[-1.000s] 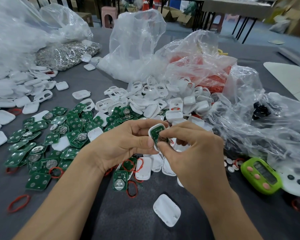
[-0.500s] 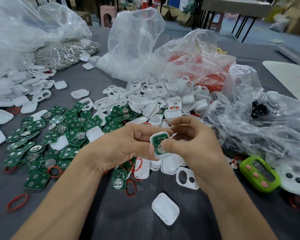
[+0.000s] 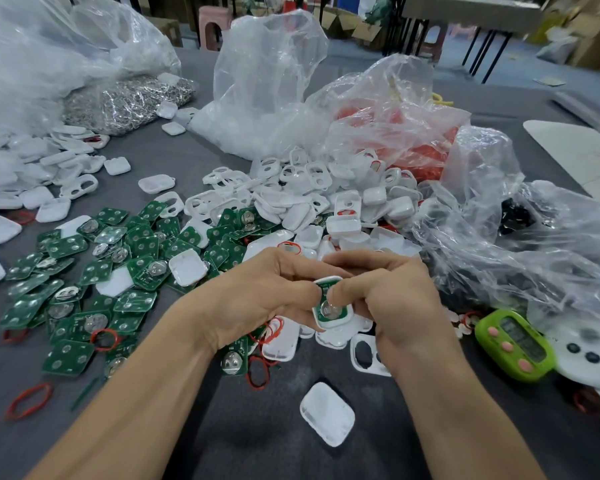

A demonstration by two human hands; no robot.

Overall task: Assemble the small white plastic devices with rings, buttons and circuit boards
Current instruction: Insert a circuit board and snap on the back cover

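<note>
I see white shell (image 3: 331, 323) with green circuit board (image 3: 329, 310) seated inside, held above worktop (image 3: 257, 438) between both hands, mid-frame. Left hand (image 3: 257, 299) grip: pinching shell's left edge, thumb against board. Right hand (image 3: 406, 306) grip: grasping shell's right side, thumb pressing board. Loose white cover (image 3: 327, 414) on worktop, nearer me. Circuit board pile (image 3: 101, 271) left, white shell heap (image 3: 309, 202) beyond hands, green timer (image 3: 515, 344) right.

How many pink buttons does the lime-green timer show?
3 on the lime-green plastic timer, left of its screen: upper pink button, middle button, lower button. None seems hidden.
</note>
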